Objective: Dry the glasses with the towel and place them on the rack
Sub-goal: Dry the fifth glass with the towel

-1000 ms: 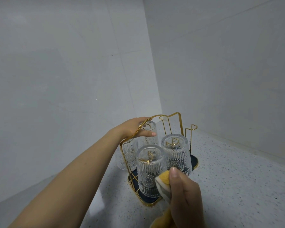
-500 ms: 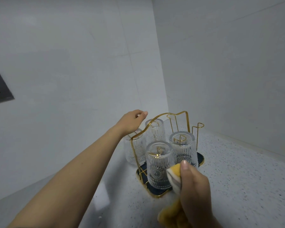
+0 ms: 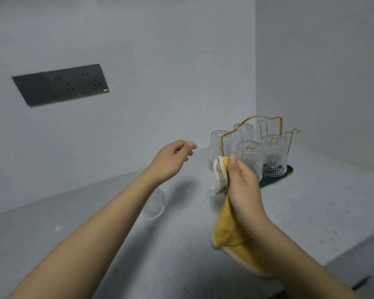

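Nearest to me, low and right of centre in the frame, my right hand (image 3: 243,182) grips the yellow towel (image 3: 227,231) bunched in its curled fingers, the loose end hanging down toward the speckled counter (image 3: 311,212). My left hand (image 3: 171,158) floats left of it at mid-frame, holding nothing, its fingers loosely curled with the thumb near the fingertips. Under the left forearm, just below centre, I make out a faint clear glass (image 3: 153,203) lying on the counter; it is so pale against the grey top that I cannot tell its exact outline or whether it is wet. That is my first worry: I judge this one to be the next to dry, and a reach made by guesswork could knock it and send it rolling toward the near edge. A wet, ribbed glass could also slip in bare fingers, so I would bring the towel under it early. Farther back, right of centre, the gold wire rack (image 3: 279,128) sits on its dark tray (image 3: 289,172) in the corner, with four glasses upside down at it, the front glass (image 3: 248,156) partly hidden by my right hand; whether the leftmost one sits on a peg or just beside the frame I cannot say. The dangling towel could snag the rack's wire loops or brush those glasses and tip one. Two bare pegs stand at the back right, a tight spot to set one down.
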{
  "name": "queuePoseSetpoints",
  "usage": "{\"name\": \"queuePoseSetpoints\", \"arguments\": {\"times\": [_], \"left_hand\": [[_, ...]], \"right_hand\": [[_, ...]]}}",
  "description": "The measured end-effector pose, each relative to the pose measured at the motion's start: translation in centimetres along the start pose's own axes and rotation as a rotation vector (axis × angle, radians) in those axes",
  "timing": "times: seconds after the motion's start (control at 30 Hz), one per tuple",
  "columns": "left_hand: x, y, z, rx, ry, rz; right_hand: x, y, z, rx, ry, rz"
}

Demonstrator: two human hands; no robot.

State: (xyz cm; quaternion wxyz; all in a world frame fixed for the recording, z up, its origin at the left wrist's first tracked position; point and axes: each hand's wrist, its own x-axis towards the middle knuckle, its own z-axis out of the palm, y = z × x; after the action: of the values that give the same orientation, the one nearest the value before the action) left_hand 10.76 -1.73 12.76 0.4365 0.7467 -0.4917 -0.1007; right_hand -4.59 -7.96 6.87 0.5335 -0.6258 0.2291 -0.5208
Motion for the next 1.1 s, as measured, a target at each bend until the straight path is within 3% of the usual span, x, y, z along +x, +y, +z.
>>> {"name": "queuePoseSetpoints", "arguments": {"times": [0.07,0.23,0.37,0.57,0.67,0.77,0.93,1.1], "left_hand": [[-3.2,-0.2,-0.4,-0.081,-0.019,-0.018],[-9.1,-0.9,-1.1,-0.326,-0.101,-0.021],[-11.3,-2.2,-1.4,-0.430,-0.085,-0.016],[-12.0,-3.1,-2.6,-0.522,0.102,-0.055],[-11.8,-3.1,-3.5,-0.365,0.198,0.041],[-11.2,-2.5,-4.3,-0.183,0.192,0.159],[-10.5,-2.1,-4.6,-0.112,0.223,0.081],[-10.2,-1.4,-4.4,-0.198,0.344,0.190]], "right_hand": [[-0.9,-0.9,1.2,0.085,-0.062,0.104],[-2.1,-3.4,3.8,0.565,-0.208,0.403],[-2.1,-5.0,4.7,0.646,-0.288,0.552],[-1.3,-4.3,3.8,0.367,-0.251,0.317],[-0.3,-3.7,2.8,0.189,-0.301,0.278],[0.3,-3.6,2.3,0.101,-0.355,0.229],[1.1,-3.9,2.1,-0.068,-0.283,0.042],[1.3,-4.7,1.9,-0.267,-0.242,-0.131]]}}
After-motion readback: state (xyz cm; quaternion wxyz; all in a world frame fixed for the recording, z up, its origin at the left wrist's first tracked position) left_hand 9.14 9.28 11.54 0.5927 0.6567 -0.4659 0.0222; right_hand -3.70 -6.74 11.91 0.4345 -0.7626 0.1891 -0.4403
